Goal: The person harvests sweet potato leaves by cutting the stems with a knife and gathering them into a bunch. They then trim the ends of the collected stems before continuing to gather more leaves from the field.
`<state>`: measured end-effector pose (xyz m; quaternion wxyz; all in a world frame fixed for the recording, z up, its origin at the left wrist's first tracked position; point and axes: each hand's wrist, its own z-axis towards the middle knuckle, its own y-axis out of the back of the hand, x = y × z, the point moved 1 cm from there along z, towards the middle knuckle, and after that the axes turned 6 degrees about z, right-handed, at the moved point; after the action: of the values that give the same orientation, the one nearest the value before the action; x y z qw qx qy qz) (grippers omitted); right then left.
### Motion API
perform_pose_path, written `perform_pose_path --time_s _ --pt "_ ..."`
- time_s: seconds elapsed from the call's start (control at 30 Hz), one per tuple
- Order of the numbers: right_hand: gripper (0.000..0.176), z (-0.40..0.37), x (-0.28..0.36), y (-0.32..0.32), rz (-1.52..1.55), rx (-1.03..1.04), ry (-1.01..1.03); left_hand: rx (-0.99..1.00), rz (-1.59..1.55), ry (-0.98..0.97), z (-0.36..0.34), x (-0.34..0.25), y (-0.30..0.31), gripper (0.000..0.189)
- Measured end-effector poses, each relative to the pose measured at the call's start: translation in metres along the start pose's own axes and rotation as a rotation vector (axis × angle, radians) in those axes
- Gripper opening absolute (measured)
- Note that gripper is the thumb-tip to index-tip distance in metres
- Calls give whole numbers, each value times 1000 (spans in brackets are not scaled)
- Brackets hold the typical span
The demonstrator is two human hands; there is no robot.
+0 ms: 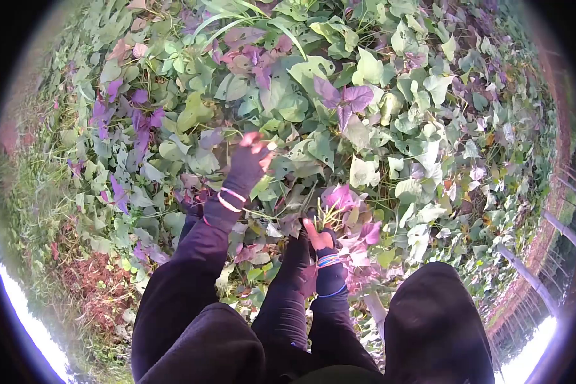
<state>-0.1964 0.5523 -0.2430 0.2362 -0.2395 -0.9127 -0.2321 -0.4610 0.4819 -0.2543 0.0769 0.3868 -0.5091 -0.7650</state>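
Note:
My left hand, in a dark fingerless covering with pale bands at the wrist, reaches over the green leaves. Its fingers are loosely bent and a little apart, with nothing visible between them. Closer to my body, my right hand is closed around a bunch of leafy vine cuttings. Their pale stem ends stick up past the thumb, and pinkish-purple leaves spread beside the hand. Blue and pink bands circle that wrist.
Dense heart-shaped leaves, some purple, cover the ground ahead. Long grass blades rise at the top. Dry reddish plant litter lies at lower left. My dark-clothed knees frame the bottom; wooden poles stand at right.

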Motion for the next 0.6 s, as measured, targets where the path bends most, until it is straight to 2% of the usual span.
perform_pose_path --time_s 0.03,0.07,0.13,0.17,0.2,0.23,0.27,0.3,0.33,0.37,0.4,0.43,0.47,0.5,0.53,0.6 --pt "62 -1 -5 11 -61 -143 -11 -62 -57 -5 33 -30 -11 23" --pt "49 -1 -9 21 -121 -287 -23 -11 0 -93 62 -61 -18 22" --pt "33 22 -51 38 188 -192 -179 56 184 -274 105 -89 -62 25" --pt "19 14 -24 51 438 -105 -175 55 188 -271 117 -90 -89 25" --pt "9 6 3 59 613 -67 -245 135 182 -189 124 -88 -120 23" --pt "9 13 2 64 642 -43 -221 218 173 -108 123 -84 -143 21" --pt "8 19 -2 70 670 -21 -200 222 171 -106 120 -93 -138 21" --pt "9 26 -3 73 698 -3 -194 173 162 -103 114 -101 -128 19" --pt "8 32 0 74 796 24 -272 125 160 -106 108 -110 -111 17" --pt "7 40 -1 73 841 83 -253 152 109 -141 96 -129 -79 17" --pt "9 48 0 71 886 141 -235 27 50 -398 80 -140 -56 15" --pt "14 50 13 69 923 159 -276 140 -32 -316 46 -138 -63 14" --pt "19 51 27 67 957 177 -319 197 -66 -328 21 -144 -56 13" --pt "39 59 22 59 1123 280 -249 247 -198 -326 3 -157 -40 17" --pt "52 43 83 68 1100 682 -16 469 -353 -72 -14 -165 -32 21" --pt "37 39 68 76 1103 600 -416 578 -341 -133 -45 -176 -30 25"
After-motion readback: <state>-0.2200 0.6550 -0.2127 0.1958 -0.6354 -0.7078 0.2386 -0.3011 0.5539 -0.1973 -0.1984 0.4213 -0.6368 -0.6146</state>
